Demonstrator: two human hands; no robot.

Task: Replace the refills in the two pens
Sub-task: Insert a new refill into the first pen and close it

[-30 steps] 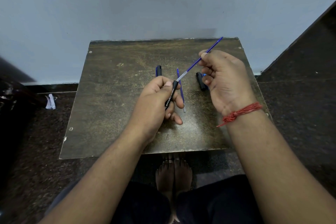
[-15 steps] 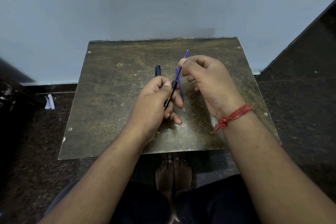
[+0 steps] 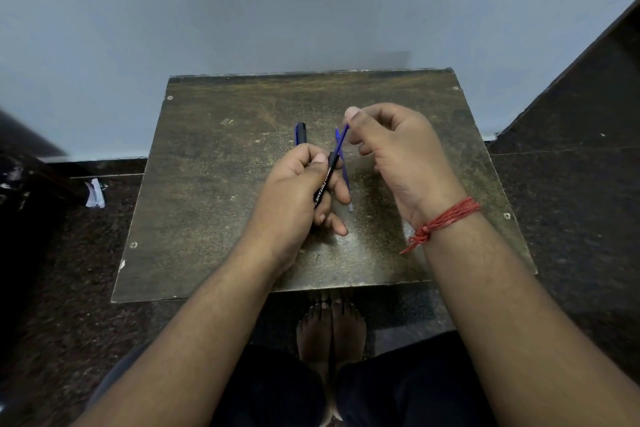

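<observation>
partly legible white print, pen barrel

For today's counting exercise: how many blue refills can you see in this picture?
2. One refill is pinched by the right hand, entering the pen barrel held by the left hand. Another refill lies on the table. Hands may hide more.

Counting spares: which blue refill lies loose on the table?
The blue refill lying flat right of the left hand; the other refill is pinched by the right hand, entering the barrel.
</observation>
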